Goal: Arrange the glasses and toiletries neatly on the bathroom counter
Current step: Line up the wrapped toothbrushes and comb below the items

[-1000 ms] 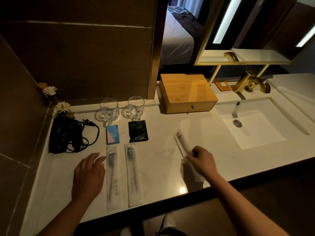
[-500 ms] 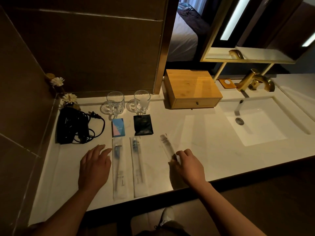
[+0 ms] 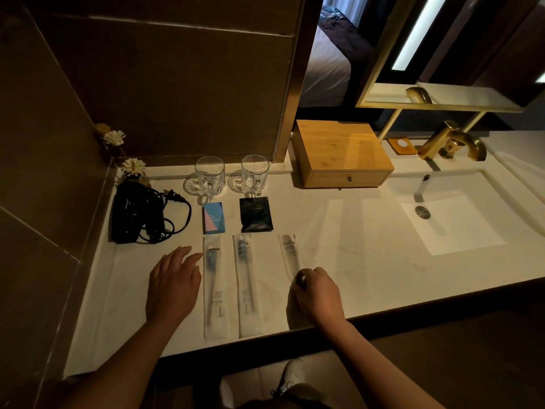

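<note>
On the glossy white stone bench (image 3: 368, 255), the right hand (image 3: 320, 293) fingers pinch a long, crinkly clear sachet (image 3: 290, 253), now slid left beside two matching sachets (image 3: 244, 284); the left hand (image 3: 174, 286) lies flat, fingers released.

No wording can be read. Faint print is seen on the left toothbrush sleeve (image 3: 216, 286), the blue box (image 3: 214, 217) and the black sachet (image 3: 255, 214), all too small and blurred.

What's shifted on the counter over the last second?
The right hand has slid the third clear-wrapped toiletry packet leftward, out from in front of the sink, straightening it beside the two wrapped toothbrush packets; it still pinches the near end. Left hand, glass mugs and sachets stayed put.
</note>
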The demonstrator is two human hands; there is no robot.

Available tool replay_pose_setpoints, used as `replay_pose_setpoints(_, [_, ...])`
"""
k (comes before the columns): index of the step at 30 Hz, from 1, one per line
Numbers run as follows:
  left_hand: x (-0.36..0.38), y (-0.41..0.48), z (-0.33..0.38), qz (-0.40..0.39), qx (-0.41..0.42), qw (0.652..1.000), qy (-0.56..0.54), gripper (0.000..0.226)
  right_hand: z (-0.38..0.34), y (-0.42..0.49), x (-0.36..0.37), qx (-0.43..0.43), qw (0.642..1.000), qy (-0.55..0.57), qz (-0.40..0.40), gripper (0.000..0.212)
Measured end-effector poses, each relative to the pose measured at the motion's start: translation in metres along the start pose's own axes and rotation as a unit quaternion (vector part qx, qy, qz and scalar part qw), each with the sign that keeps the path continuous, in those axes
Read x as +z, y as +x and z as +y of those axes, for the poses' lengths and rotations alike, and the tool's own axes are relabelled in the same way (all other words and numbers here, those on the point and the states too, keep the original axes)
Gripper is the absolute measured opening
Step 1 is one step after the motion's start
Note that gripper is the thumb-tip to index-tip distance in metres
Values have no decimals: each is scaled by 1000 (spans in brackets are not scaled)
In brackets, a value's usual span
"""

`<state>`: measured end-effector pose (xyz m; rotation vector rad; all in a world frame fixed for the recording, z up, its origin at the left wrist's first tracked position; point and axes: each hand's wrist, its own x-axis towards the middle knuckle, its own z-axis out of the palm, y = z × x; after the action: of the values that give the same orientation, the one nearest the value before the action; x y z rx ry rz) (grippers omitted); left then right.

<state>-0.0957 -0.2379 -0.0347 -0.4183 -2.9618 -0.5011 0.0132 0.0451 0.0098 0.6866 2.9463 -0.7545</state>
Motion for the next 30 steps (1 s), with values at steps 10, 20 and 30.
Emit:
replay_pose_setpoints(10, [-1,-1,1,2,-9,1000,0,33,-11,-5,5,-21,1000,-3,-14,17])
replay_pose_setpoints(20, [-2,-1,2,0,-13,1000,1,33,-18,-3,6,-26,999,-7,-29,18])
replay_pose_setpoints(30, [-7,-2,5,-3,-11,1000,-7,34,-24,2,4,-22,999,0,-25,20])
